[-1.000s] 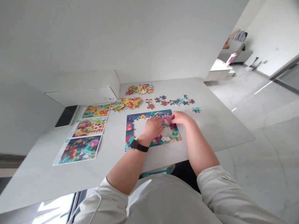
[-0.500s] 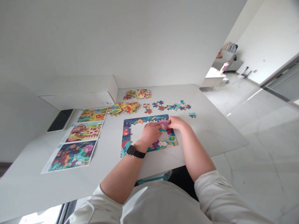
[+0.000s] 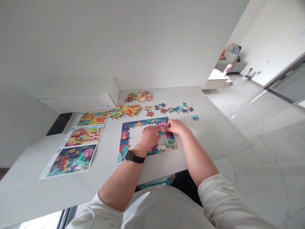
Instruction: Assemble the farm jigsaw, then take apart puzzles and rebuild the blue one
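Observation:
A partly assembled jigsaw puzzle [image 3: 125,136] lies in front of me, its dark, colourful border surrounding a pale middle. My left hand [image 3: 150,137], with a black watch on the wrist, rests palm down over that middle, fingers stretched towards the upper right part. At the upper right corner, the fingers of my right hand [image 3: 175,126] press together on a purple puzzle piece [image 3: 163,124]. Both hands' fingertips nearly meet there and partly cover the piece. Loose puzzle pieces [image 3: 175,110] in blue, teal and brown are scattered just beyond the puzzle.
Two heaps of yellow and orange pieces [image 3: 128,110] lie further back. On the left is a sheet with three printed pictures [image 3: 83,135], beside a dark phone [image 3: 60,123]. A white box [image 3: 78,101] stands against the wall. The table's right edge [image 3: 228,125] borders a marble floor.
The puzzle has slid slightly to the left, with both hands moving along with it. The loose pieces and the picture sheet stay where they were.

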Demonstrator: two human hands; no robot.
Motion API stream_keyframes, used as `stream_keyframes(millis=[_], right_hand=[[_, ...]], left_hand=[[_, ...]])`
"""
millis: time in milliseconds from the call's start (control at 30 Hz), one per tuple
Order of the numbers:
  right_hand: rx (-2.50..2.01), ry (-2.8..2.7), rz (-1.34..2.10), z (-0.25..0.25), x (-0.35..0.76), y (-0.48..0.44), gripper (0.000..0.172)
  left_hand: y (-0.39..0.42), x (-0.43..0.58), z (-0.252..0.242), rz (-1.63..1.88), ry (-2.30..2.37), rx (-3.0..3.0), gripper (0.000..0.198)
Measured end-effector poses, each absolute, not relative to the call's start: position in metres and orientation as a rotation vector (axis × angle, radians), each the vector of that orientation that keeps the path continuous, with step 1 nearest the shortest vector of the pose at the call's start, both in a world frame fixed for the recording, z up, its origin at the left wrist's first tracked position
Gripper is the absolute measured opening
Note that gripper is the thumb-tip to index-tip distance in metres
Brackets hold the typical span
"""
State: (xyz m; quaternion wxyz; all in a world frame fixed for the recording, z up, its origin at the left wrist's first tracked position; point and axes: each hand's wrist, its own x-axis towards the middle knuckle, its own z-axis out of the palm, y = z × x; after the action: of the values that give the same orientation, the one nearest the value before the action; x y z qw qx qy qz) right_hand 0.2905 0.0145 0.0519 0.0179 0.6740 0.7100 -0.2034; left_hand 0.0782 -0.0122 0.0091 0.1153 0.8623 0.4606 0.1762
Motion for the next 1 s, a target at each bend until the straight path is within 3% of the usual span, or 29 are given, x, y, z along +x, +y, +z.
stream_keyframes(millis=[400, 500, 633, 800, 1000], right_hand=[[2.074, 2.248, -0.721, 0.043, 0.299, 0.020, 0.039], [2.089, 2.291, -0.788, 0.041, 0.307, 0.023, 0.024], [2.194, 2.355, -0.901, 0.037, 0.319, 0.028, 0.017], [2.414, 2.290, -0.730, 0.032, 0.325, 0.034, 0.016], [2.384, 2.246, -0.615, 0.032, 0.324, 0.035, 0.018]], left_hand=[[-0.013, 0.082, 0.005, 0.480, 1.355, 2.532, 0.034], [-0.014, 0.082, 0.007, 0.501, 1.379, 2.495, 0.035], [-0.015, 0.079, 0.017, 0.659, 1.390, 2.449, 0.031], [-0.017, 0.072, 0.040, 0.949, 1.358, 2.281, 0.018], [-0.011, 0.039, 0.073, 1.056, 1.461, 1.944, 0.046]])
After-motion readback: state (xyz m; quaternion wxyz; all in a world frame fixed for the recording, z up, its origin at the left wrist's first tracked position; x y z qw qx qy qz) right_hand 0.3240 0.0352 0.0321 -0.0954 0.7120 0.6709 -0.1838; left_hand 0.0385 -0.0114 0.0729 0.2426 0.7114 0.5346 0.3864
